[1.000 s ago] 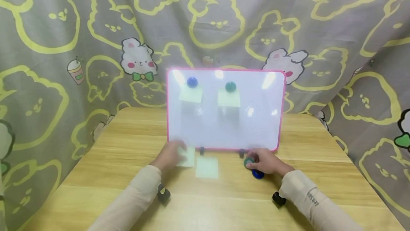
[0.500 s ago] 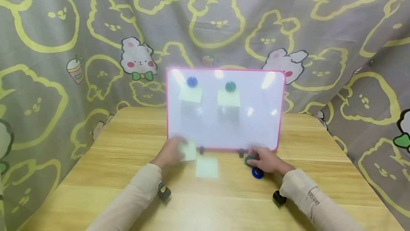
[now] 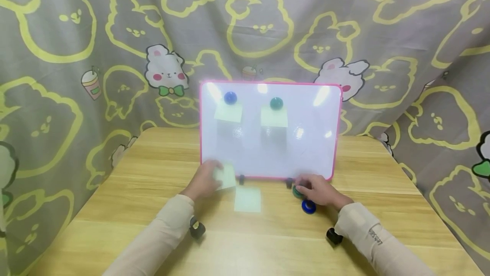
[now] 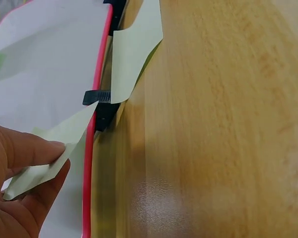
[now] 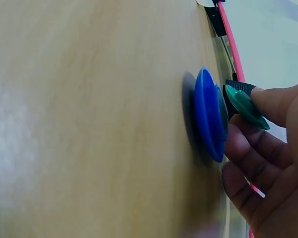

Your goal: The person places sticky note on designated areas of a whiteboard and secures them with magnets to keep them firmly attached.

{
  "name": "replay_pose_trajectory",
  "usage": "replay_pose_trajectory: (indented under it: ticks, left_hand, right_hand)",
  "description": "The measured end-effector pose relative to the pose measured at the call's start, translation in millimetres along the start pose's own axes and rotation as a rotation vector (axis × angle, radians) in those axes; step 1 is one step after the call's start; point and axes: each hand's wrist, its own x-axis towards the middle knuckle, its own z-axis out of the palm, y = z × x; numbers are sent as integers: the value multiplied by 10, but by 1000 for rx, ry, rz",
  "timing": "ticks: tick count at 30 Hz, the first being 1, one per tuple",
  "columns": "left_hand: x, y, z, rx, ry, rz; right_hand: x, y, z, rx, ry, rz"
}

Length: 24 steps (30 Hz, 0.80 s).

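Between thumb and fingers, my left hand [image 3: 206,179] pinches a pale yellow-green sticky note [image 4: 64,131], held up in front of the whiteboard's lower left edge. Another sticky note [image 3: 247,199] lies on the table just right of it. My right hand [image 3: 317,190] pinches a round green magnet [image 5: 246,106] near the board's lower right corner. Close under those fingers a blue round magnet [image 3: 308,206] rests on the table. On the whiteboard [image 3: 310,148], a blue magnet [image 3: 230,98] and a green magnet [image 3: 276,103] each sit at the top of a sticky note.
The pink-framed board leans upright on black feet [image 3: 289,183] at the back of the wooden table [image 3: 252,246]. Behind it hangs a patterned grey curtain [image 3: 264,21]. Both wrists carry black camera mounts [image 3: 197,228].
My left hand has lifted the sticky note off the table, up and slightly right towards the board. The right hand has barely shifted and keeps the green magnet.
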Motion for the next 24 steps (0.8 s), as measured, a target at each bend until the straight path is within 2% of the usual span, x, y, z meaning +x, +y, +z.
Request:
replay_pose_trajectory:
  ticks: [8, 12, 17, 24]
  left_hand:
    - [8, 31, 2, -4, 11, -11]
    - [21, 68, -1, -12, 18, 7]
    - [51, 130, 2, -11, 41, 44]
    - [75, 213, 12, -2, 81, 105]
  right_hand:
    - [-25, -11, -45, -1, 1, 77]
    - [-35, -22, -74, 10, -1, 98]
    - [-38, 3, -77, 23, 38, 108]
    - [-31, 54, -83, 53, 76, 84]
